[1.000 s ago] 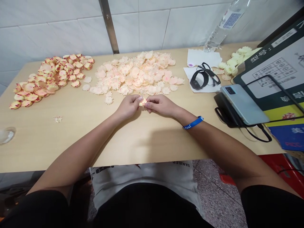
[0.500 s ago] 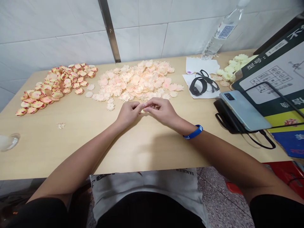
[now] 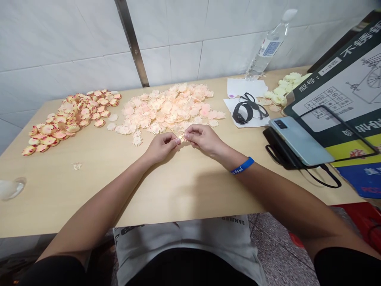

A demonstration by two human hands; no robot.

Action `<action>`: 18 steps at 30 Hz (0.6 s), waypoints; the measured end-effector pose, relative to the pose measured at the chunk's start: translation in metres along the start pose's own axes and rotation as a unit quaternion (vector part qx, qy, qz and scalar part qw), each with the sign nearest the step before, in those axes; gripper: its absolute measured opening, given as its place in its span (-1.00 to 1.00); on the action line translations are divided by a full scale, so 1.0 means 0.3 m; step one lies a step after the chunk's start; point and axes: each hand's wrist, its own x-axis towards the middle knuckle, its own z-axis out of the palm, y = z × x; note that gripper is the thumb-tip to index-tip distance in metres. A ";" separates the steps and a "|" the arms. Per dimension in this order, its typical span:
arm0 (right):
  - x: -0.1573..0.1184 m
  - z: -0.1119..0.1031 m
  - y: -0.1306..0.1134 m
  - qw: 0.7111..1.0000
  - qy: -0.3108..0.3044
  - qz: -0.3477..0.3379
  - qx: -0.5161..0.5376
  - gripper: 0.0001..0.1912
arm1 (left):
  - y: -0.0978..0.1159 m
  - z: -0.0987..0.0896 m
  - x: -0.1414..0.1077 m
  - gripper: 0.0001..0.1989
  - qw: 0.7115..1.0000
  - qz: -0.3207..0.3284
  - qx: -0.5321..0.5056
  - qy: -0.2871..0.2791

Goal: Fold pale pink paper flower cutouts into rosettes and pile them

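Note:
Between my two hands, just in front of the middle pile, is a small pale, yellowish petal piece (image 3: 182, 138), mostly covered by fingertips. My left hand (image 3: 162, 147) pinches its left side between thumb and forefinger. On its other side my right hand (image 3: 205, 140), with a blue wristband above the wrist, pinches it too. A heap of pale pink scalloped petal pieces (image 3: 169, 105) spreads out beyond my hands. Farther left lies a heap of cream petal pieces with red edges (image 3: 64, 117).
At the right lie a light blue phone (image 3: 302, 139) on a black case, a black wristband (image 3: 242, 112) on white paper, and a printed carton (image 3: 342, 91). A water bottle (image 3: 264, 53) stands by the tiled wall. Pale green pieces (image 3: 285, 87) sit behind. A clear cup (image 3: 12, 188) is far left.
My fingertips have drawn slightly apart, and more of the small petal piece shows between them. The whole view has shifted a little; the heaps look unchanged.

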 end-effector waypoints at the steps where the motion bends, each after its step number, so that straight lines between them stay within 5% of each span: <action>1: 0.006 -0.007 -0.001 1.000 -0.001 0.005 0.014 -0.82 | -0.004 -0.002 0.004 -0.64 1.000 -0.003 -0.014 -0.002; 10: 0.011 -0.020 -0.035 0.999 0.002 0.009 0.033 -0.88 | -0.001 0.013 0.027 -0.59 0.994 -0.027 -0.102 -0.013; 13: 0.025 -0.083 -0.041 0.999 0.011 0.002 0.038 -0.86 | -0.007 0.006 0.019 -0.57 0.993 -0.025 -0.111 -0.019; 18: 0.071 -0.249 -0.071 0.975 0.164 -0.053 0.140 -0.70 | -0.036 -0.023 0.014 -0.51 0.977 -0.052 -0.202 -0.039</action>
